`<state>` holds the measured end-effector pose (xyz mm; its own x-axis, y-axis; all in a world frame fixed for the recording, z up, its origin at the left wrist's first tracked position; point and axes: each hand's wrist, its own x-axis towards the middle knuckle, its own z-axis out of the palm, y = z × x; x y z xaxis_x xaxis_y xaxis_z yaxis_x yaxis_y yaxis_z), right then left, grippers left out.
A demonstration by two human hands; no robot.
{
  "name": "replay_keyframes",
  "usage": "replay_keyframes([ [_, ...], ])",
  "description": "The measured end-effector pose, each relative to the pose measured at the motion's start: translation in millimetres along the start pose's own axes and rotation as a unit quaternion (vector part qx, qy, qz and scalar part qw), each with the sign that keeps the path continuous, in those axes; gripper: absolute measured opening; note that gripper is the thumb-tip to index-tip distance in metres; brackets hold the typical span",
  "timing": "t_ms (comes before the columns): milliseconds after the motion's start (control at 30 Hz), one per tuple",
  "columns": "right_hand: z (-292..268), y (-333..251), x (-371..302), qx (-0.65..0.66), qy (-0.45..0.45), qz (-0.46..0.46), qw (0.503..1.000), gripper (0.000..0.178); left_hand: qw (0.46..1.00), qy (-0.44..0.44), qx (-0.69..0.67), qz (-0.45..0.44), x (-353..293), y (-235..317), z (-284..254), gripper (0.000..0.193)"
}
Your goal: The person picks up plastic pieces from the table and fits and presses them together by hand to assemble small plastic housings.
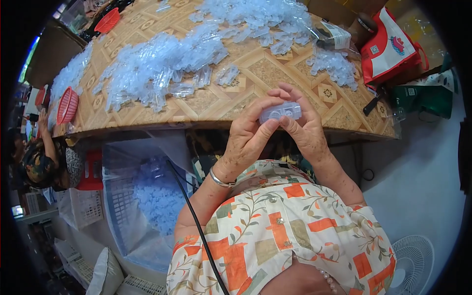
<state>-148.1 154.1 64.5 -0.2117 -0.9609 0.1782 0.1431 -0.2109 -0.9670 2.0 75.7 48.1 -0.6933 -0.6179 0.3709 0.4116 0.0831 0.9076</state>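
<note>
Between my two hands, just over the table's near edge, is a small clear plastic case (pixel 281 112), roughly rectangular with rounded shapes moulded in it. My left hand (pixel 251 127) grips its left end, thumb pressed on the near face. The right end is pinched by my right hand (pixel 305 125), its thumb close to the left one and its fingers curled behind. Beyond my hands, large heaps of similar clear plastic pieces (pixel 172 64) lie on the table (pixel 275 93). One loose clear piece (pixel 227 75) sits nearest my left hand.
A blue crate (pixel 115 196) with clear pieces stands below the table at left. Red baskets (pixel 68 105) sit on the table's left side, near another person (pixel 44 157). A red-and-white bag (pixel 388 49) stands at right; a white fan (pixel 410 263) is lower right. A black cable (pixel 194 216) hangs beside my left arm.
</note>
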Motion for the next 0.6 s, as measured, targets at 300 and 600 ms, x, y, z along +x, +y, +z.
replay_keyframes([
  [300,20.0,-33.1,-10.0,-0.493,0.030,-0.389,0.778,0.041,0.983,0.102,0.131,0.084,-22.3,21.5,-2.3,0.033],
  [600,23.8,-37.0,-20.5,-0.532,0.010,-0.351,0.770,0.034,0.964,0.069,0.237,0.097,-41.1,33.1,1.6,0.041],
])
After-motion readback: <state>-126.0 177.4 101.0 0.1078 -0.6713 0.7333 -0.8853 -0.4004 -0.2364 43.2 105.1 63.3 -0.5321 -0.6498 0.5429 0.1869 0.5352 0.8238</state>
